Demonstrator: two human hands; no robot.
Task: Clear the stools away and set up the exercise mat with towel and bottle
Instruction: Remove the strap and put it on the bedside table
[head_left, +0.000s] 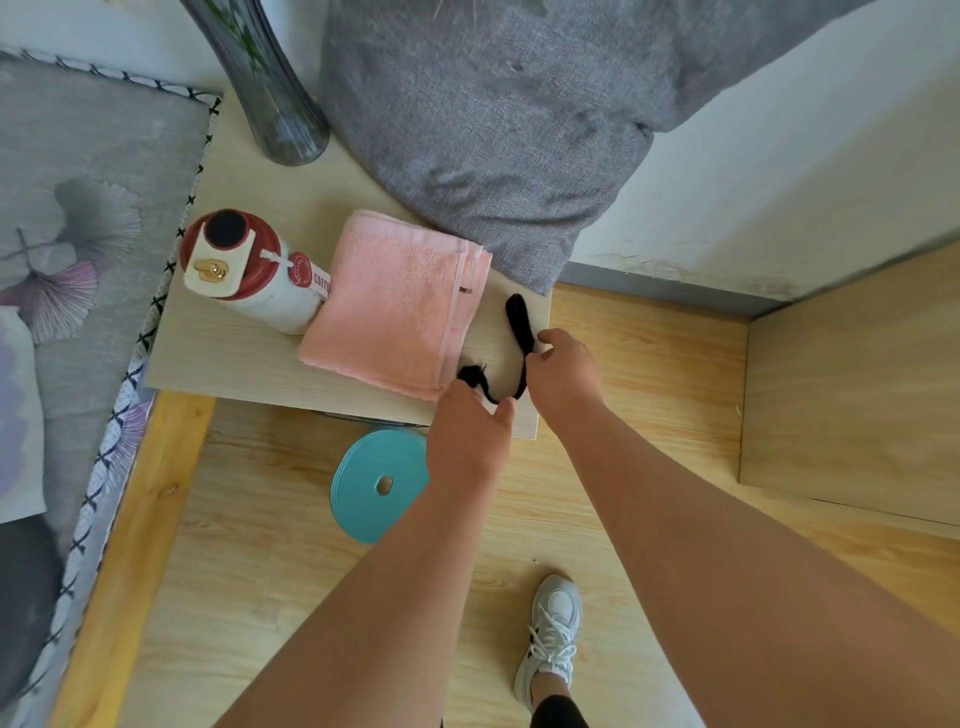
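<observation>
Teal rolled foam mat stands by the edge of the pale wooden table. Our left hand and right hand both pinch the black fabric strap; we should lift it level, sparing the folded pink towel just beside it, white red-lidded bottle beyond.

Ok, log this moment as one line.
left hand, right hand: holding black strap | pink towel, bottle: on table | rolled teal mat: floor
</observation>
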